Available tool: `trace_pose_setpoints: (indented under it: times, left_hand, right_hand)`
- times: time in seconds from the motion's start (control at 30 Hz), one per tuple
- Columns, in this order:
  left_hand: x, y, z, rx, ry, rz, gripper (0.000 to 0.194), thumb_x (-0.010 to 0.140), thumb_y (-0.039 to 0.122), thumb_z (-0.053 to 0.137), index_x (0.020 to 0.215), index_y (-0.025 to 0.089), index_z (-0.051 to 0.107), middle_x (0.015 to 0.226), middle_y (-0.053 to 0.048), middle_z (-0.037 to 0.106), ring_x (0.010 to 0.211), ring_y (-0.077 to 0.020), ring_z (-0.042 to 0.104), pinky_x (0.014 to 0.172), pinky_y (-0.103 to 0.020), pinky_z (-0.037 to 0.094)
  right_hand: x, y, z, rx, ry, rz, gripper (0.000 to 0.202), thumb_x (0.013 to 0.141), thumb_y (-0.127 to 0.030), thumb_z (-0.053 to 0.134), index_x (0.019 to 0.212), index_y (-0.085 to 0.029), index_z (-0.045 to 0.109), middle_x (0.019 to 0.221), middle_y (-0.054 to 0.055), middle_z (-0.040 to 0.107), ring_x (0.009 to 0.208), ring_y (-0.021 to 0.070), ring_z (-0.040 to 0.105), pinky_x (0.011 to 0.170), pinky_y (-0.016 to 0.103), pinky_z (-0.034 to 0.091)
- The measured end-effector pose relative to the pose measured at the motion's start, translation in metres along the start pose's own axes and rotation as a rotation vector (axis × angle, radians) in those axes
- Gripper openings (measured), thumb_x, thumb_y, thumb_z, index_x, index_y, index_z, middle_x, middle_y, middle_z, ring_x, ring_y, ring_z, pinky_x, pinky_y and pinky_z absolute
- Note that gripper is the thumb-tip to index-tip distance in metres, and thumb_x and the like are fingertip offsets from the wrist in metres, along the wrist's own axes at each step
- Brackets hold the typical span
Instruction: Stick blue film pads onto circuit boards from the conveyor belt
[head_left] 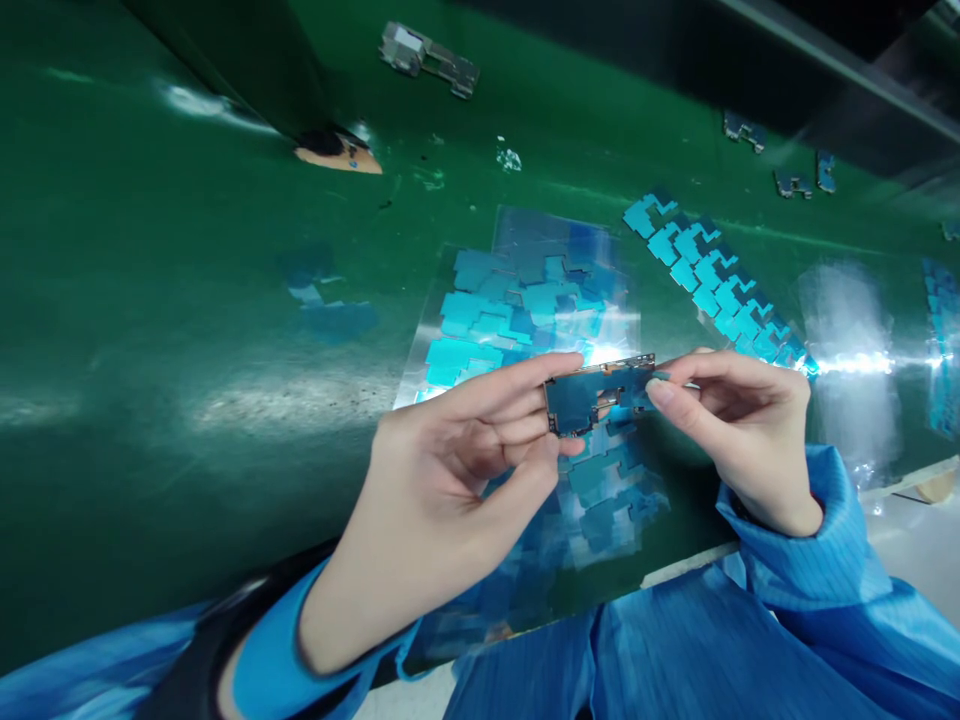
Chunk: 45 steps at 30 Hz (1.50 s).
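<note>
Between my two hands is a small circuit board point(576, 400) with a blue film on its face, held up above the green bench. My left hand point(480, 450) grips its left end, thumb along the lower edge and fingers behind. At the board's right end, my right hand point(735, 410) pinches with thumb and forefinger. Whether those fingertips hold the board itself or the film's edge I cannot make out. Below lies a clear sheet point(540, 225) bearing many blue film pieces point(469, 315) cut to a similar outline.
A slanting row of blue film pieces point(712, 275) lies to the right. Another circuit board point(429, 60) rests at the back, and smaller boards point(793, 184) sit at the back right. A dark post point(247, 60) stands at the back left. The bench edge point(690, 567) runs before my body.
</note>
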<state>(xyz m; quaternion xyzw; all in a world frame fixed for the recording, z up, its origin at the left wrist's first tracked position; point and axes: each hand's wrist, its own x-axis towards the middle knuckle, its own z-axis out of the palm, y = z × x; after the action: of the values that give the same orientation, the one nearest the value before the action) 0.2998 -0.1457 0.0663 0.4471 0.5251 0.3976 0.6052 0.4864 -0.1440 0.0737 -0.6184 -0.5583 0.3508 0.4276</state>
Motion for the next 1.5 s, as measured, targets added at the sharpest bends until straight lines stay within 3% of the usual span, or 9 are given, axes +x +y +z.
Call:
trace_pose_setpoints:
  times: [0.27,0.47,0.7,0.9,1.13,1.3,1.4,1.5]
  left_hand:
    - [0.001,-0.005,0.000,0.000,-0.006,-0.037,0.036,0.071,0.019,0.076,0.106,0.026,0.074,0.086,0.000,0.077,0.080,-0.0209,0.074,0.071,-0.027,0.064]
    - [0.002,-0.004,0.002,0.007,0.023,-0.025,0.030,0.075,0.017,0.072,0.103,0.027,0.074,0.090,0.002,0.077,0.072,-0.0145,0.073,0.069,-0.021,0.062]
    - [0.005,-0.014,-0.001,-0.030,-0.004,0.022,0.031,0.074,0.015,0.071,0.104,0.026,0.073,0.070,0.004,0.075,0.057,-0.0132,0.072,0.058,-0.017,0.061]
    - [0.006,-0.013,-0.002,0.022,0.020,-0.032,0.033,0.075,0.019,0.072,0.108,0.027,0.072,0.069,0.005,0.076,0.058,-0.0129,0.072,0.062,-0.018,0.062]
    - [0.008,-0.016,-0.001,-0.073,0.068,-0.082,0.014,0.076,0.029,0.075,0.089,0.026,0.077,0.071,0.004,0.077,0.056,-0.0132,0.072,0.058,-0.015,0.061]
    - [0.010,-0.022,0.000,-0.093,0.109,-0.064,0.013,0.077,0.037,0.072,0.082,0.026,0.077,0.069,0.004,0.075,0.055,-0.0127,0.070,0.054,-0.020,0.063]
    - [0.010,-0.022,0.001,-0.100,0.120,-0.061,0.012,0.077,0.037,0.072,0.078,0.025,0.075,0.074,0.004,0.074,0.061,-0.0137,0.070,0.052,-0.021,0.063]
    - [0.009,-0.019,0.003,-0.083,0.096,-0.074,0.009,0.072,0.030,0.076,0.077,0.024,0.072,0.066,0.004,0.073,0.060,-0.0141,0.072,0.053,-0.016,0.061]
  right_hand:
    - [-0.001,0.001,-0.001,0.049,-0.024,0.002,0.017,0.068,-0.006,0.076,0.072,-0.022,0.073,0.070,-0.004,0.072,0.060,0.0092,0.066,0.056,0.017,0.059]
    - [0.000,0.000,0.001,0.065,-0.011,0.007,0.018,0.068,-0.004,0.074,0.071,-0.021,0.072,0.067,-0.004,0.070,0.058,0.0088,0.065,0.055,0.017,0.058]
    - [0.000,0.001,0.003,0.112,-0.031,0.031,0.016,0.067,-0.003,0.073,0.069,-0.019,0.072,0.066,-0.003,0.070,0.054,0.0082,0.063,0.054,0.017,0.058]
    - [-0.001,0.004,0.007,0.160,-0.032,0.053,0.014,0.067,-0.005,0.074,0.071,-0.019,0.072,0.067,-0.003,0.071,0.056,0.0082,0.065,0.056,0.017,0.060]
    - [-0.003,0.005,0.010,0.158,-0.036,0.068,0.010,0.068,-0.009,0.075,0.071,-0.019,0.072,0.067,-0.001,0.071,0.059,0.0105,0.066,0.057,0.020,0.061]
    - [-0.005,0.006,0.012,0.173,-0.057,0.058,0.009,0.069,-0.011,0.074,0.072,-0.019,0.072,0.068,-0.001,0.071,0.061,0.0102,0.066,0.059,0.019,0.061]
    - [-0.007,0.008,0.013,0.187,-0.061,0.066,0.009,0.070,-0.010,0.074,0.073,-0.019,0.073,0.070,-0.001,0.071,0.062,0.0098,0.066,0.061,0.019,0.061]
    - [-0.008,0.009,0.014,0.200,-0.078,0.066,0.009,0.071,-0.010,0.073,0.074,-0.019,0.073,0.071,-0.001,0.070,0.063,0.0092,0.066,0.062,0.019,0.060]
